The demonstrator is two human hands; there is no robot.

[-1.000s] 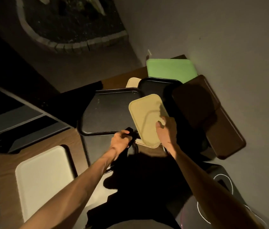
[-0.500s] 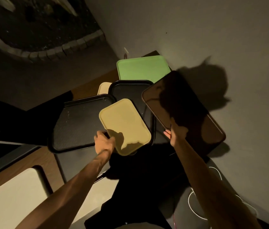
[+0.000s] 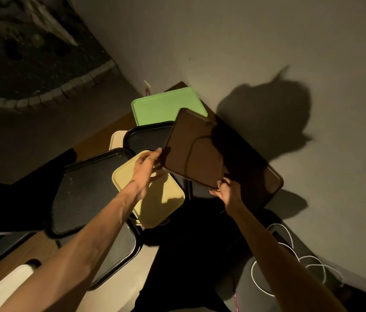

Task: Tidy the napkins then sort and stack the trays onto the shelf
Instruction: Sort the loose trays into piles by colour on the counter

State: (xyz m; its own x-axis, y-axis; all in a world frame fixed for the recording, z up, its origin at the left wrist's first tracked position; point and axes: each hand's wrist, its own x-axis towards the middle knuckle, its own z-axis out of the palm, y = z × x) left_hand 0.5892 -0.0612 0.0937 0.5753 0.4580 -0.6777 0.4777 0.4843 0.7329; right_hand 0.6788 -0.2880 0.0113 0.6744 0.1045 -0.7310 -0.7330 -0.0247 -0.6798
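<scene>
The brown tray (image 3: pixel 196 149) had come up off the pile, tilted between both hands: the right hand (image 3: pixel 228 193) gripped its near corner, while the left hand (image 3: pixel 147 167) had left the yellow tray (image 3: pixel 157 199) below and touched its edge with straight fingers.

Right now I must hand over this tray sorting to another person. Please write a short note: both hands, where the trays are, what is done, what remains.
Right hand grips the near corner of a brown tray, lifted and tilted above the pile.
Left hand reaches to its left edge; whether it grips yet, I cannot tell.
A second brown tray lies beneath, by the wall.
Unsorted on the counter: yellow tray, green tray, several black trays, a cream tray.
Done: nothing visibly stacked.
Left: sort by colour, stack on the shelf, which is not in view.
</scene>
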